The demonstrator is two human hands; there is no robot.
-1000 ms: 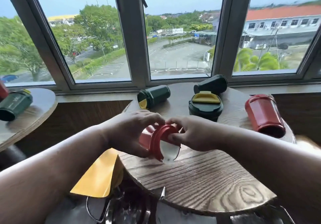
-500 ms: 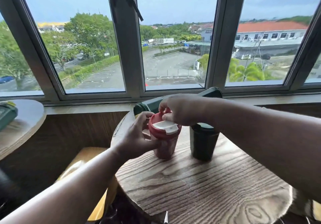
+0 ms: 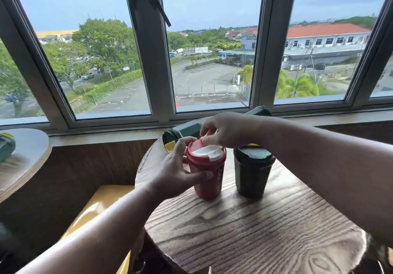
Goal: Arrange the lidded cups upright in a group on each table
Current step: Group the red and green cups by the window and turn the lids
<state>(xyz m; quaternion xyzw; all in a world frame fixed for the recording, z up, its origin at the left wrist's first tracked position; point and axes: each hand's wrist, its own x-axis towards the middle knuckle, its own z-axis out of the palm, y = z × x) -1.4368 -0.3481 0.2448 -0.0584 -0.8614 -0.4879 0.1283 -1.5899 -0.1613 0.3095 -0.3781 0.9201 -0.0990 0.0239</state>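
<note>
A red lidded cup (image 3: 209, 180) with a white flap on its lid stands upright on the round wooden table (image 3: 244, 235). My left hand (image 3: 176, 173) wraps around its side. My right hand (image 3: 225, 130) pinches the far rim of its lid from above. Right next to it stands an upright dark green cup (image 3: 253, 173). Behind them a green cup with a yellow lid flap (image 3: 180, 134) lies on its side, and another green cup (image 3: 259, 111) lies further back, partly hidden by my right arm.
A second round table (image 3: 27, 163) at the left carries a green cup (image 3: 6, 148) lying at the frame edge. A yellow seat (image 3: 102, 201) sits below between the tables. Large windows and a sill (image 3: 106, 137) run close behind both tables.
The red cup went from tilted on its side in both hands to standing upright next to the green cup. My right hand moved onto its lid. The view shifted closer and lower.
</note>
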